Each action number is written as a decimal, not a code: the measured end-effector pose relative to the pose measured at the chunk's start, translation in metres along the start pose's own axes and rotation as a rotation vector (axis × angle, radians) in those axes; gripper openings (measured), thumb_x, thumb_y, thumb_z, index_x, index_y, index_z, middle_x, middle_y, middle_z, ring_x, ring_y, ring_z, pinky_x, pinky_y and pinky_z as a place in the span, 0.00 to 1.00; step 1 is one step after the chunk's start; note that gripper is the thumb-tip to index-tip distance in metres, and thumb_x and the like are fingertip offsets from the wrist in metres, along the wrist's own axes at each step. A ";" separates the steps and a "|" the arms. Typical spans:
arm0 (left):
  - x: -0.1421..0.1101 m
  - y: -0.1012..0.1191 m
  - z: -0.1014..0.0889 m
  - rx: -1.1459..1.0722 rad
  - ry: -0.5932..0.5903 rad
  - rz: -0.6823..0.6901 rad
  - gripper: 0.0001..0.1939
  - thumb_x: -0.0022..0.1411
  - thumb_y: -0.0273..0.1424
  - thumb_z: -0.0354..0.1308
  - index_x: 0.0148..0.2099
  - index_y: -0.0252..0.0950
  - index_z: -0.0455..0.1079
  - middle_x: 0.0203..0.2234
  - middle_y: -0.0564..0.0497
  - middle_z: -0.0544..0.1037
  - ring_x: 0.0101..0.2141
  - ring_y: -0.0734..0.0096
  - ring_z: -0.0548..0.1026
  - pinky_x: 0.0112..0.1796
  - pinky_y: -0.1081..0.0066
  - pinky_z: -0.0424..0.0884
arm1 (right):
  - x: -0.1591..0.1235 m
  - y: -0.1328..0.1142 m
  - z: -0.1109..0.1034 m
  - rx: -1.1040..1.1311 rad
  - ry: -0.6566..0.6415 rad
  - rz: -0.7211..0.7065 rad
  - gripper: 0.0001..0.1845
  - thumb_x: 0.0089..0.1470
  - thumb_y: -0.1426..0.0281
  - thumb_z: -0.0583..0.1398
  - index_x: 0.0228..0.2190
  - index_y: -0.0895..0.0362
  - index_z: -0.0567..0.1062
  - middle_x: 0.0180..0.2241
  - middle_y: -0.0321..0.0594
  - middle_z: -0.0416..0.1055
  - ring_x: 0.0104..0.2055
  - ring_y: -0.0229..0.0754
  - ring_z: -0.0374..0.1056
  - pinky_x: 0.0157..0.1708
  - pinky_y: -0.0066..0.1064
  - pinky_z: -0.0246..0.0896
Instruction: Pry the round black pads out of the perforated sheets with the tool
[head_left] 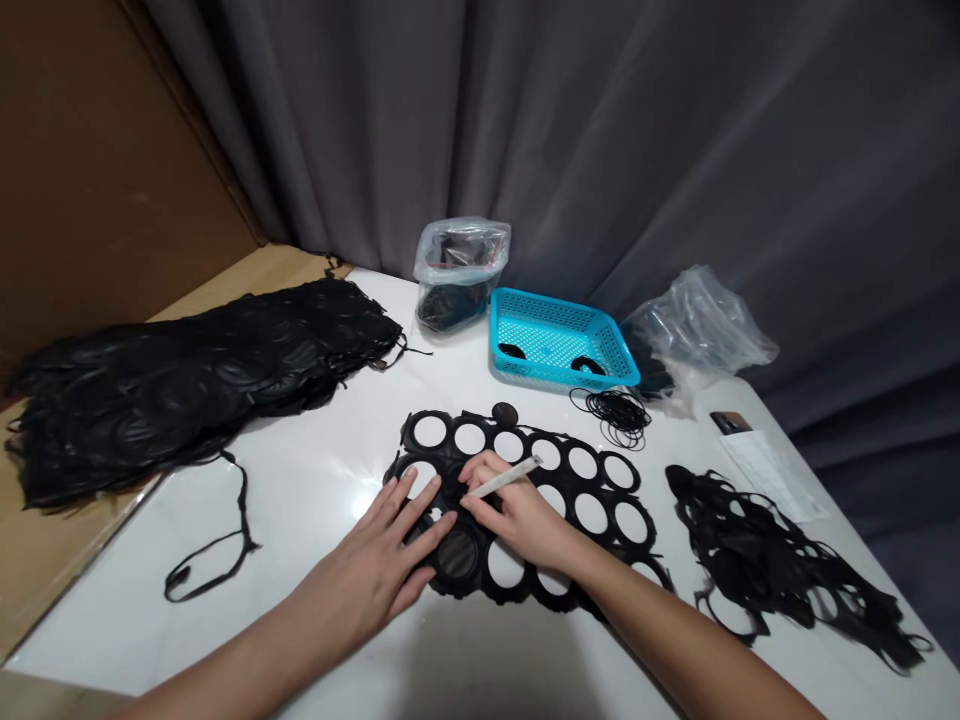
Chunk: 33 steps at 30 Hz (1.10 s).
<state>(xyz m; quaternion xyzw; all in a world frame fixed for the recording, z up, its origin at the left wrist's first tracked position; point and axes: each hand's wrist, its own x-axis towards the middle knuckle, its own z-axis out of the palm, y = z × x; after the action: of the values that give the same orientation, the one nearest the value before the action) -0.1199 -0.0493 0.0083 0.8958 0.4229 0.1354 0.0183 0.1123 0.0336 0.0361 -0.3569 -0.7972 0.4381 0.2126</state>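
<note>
A black sheet [566,470] with rows of round holes lies on the white table, and white shows through most of the rings. One ring near me still has a dark disc [457,552] inside it. My left hand [397,540] rests with fingers spread on the left part of the sheet. Close beside it, my right hand [514,510] is closed around a slim, pale, pen-like tool [506,479], its upper end pointing up to the right. The tool's lower end is hidden by my fingers. A small black disc [505,413] lies at the sheet's far edge.
A thick stack of black sheets [195,375] lies at left, near a loose black strip [244,510]. Behind are a clear bag [461,265], a blue basket [555,380] with black pieces, thin black rings [619,412] and another plastic bag [705,320]. Black scraps [780,560] lie at right.
</note>
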 end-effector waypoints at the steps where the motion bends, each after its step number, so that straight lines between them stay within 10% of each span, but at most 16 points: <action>1: 0.000 0.000 0.000 0.006 -0.004 0.000 0.27 0.71 0.33 0.53 0.69 0.43 0.58 0.70 0.44 0.54 0.68 0.41 0.51 0.59 0.44 0.63 | 0.000 0.000 0.000 -0.005 -0.001 0.000 0.09 0.62 0.75 0.57 0.29 0.54 0.64 0.44 0.38 0.66 0.43 0.40 0.65 0.46 0.34 0.59; 15: 0.000 0.001 0.003 0.001 0.013 0.006 0.25 0.70 0.34 0.53 0.68 0.43 0.60 0.70 0.46 0.53 0.68 0.42 0.49 0.61 0.44 0.59 | -0.007 0.006 0.023 -0.383 0.042 -0.163 0.10 0.61 0.79 0.53 0.39 0.53 0.70 0.49 0.46 0.68 0.51 0.49 0.62 0.49 0.40 0.63; 22: 0.002 0.000 -0.002 0.035 0.040 0.009 0.27 0.70 0.35 0.55 0.69 0.45 0.60 0.69 0.48 0.56 0.68 0.42 0.52 0.61 0.45 0.59 | 0.012 0.018 -0.040 -0.303 0.541 0.042 0.08 0.65 0.72 0.51 0.35 0.54 0.68 0.34 0.41 0.69 0.36 0.45 0.66 0.39 0.36 0.62; 33: -0.036 0.032 0.000 -0.069 0.024 0.106 0.28 0.70 0.36 0.57 0.70 0.42 0.58 0.70 0.41 0.52 0.66 0.48 0.59 0.59 0.51 0.66 | -0.054 -0.027 0.031 -0.036 0.027 0.012 0.06 0.66 0.74 0.54 0.35 0.54 0.68 0.45 0.40 0.69 0.48 0.42 0.66 0.49 0.34 0.61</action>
<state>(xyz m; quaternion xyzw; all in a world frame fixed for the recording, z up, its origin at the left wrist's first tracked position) -0.1178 -0.0977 0.0048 0.9141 0.3702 0.1613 0.0372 0.1166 -0.0339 0.0410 -0.3713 -0.7999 0.4200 0.2143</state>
